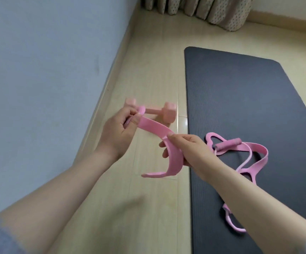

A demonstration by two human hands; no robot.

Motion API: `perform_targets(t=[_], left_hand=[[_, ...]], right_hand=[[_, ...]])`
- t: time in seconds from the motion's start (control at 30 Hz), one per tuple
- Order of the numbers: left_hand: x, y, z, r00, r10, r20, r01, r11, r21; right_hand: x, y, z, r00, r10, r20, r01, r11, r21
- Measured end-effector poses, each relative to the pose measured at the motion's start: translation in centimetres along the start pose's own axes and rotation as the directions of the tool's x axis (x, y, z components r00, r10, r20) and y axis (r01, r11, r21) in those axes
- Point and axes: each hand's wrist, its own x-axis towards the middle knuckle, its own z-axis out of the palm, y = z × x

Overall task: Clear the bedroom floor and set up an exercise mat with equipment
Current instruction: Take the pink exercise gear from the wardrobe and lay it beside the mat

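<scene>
Left hand: thumb and fingers pinch one end of the pink band; a ridged mauve piece shows inside the palm — what it is, cannot tell.
Right hand: fingers curled round the same band further along; the free tail curves down below this hand.
Band: stretched in the air between both hands, above the floor.
Dumbbell: pink, on the floor just beyond the left hand; its left head is partly hidden by the fingers and the band end.
Mat: dark, flat on the floor, right of and beyond the right hand.
Strap tangle: pink loops with a foam handle, on the mat just right of the right hand — the right forearm covers part.
Bed: blue sheet, left of the left hand.
Curtain: far beyond both hands.
</scene>
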Motion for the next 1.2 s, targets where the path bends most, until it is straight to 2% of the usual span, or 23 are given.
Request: perform_targets(t=[0.2,0.3,0.37,0.47,0.53,0.67,0.8,0.9,0.97,1.03,1.13,1.2], left_hand=[[-2.6,-1.5,-2.2,0.986,-0.154,-0.068,0.153,0.988,-0.024],[-3.0,-2.4,-2.6,0.979,-0.153,-0.137,0.160,0.986,0.045],[-2.6,-2.7,-2.4,0.980,-0.144,-0.137,0.164,0.975,0.150],[-1.9,-3.8,-1.6,0.987,-0.147,-0.066,0.160,0.940,0.301],[-0.9,-5.1,-1.2,0.985,-0.174,-0.025,0.173,0.936,0.308],[0.9,-7.1,-0.4,0.970,-0.223,0.092,0.166,0.894,0.417],[0.6,-7.3,0.5,0.972,-0.186,0.146,0.105,0.892,0.440],[-0.5,-8.2,1.0,0.979,-0.122,0.164,0.009,0.827,0.563],[-1.9,-8.6,1.3,0.986,-0.083,0.145,-0.017,0.814,0.581],[-3.2,-8.9,1.6,0.975,-0.138,0.172,0.019,0.828,0.560],[-4.4,-9.2,2.2,0.907,-0.300,0.295,0.093,0.826,0.556],[-4.7,-9.3,2.6,0.878,-0.326,0.350,0.071,0.813,0.578]], right_hand=[[1.2,-1.0,3.6,0.998,0.066,0.010,-0.066,0.997,-0.041],[1.4,-0.6,5.5,0.996,0.077,0.034,-0.077,0.997,0.001],[0.9,-0.2,6.5,0.992,0.113,0.050,-0.117,0.990,0.082],[-0.2,1.1,7.3,0.986,0.134,0.099,-0.153,0.964,0.216],[-0.5,2.7,7.5,0.985,0.124,0.118,-0.148,0.963,0.225],[-0.6,6.6,8.4,0.977,0.202,0.067,-0.212,0.950,0.229],[-1.2,9.2,9.3,0.960,0.265,0.095,-0.281,0.898,0.338],[-1.4,10.9,9.7,0.956,0.279,0.095,-0.294,0.889,0.350],[-1.4,11.8,10.0,0.953,0.292,0.081,-0.301,0.887,0.350],[-1.3,12.4,10.3,0.944,0.323,0.062,-0.324,0.883,0.340],[-1.4,12.8,10.6,0.937,0.347,0.029,-0.343,0.905,0.250],[-1.6,12.9,10.6,0.937,0.348,0.021,-0.343,0.911,0.228]])
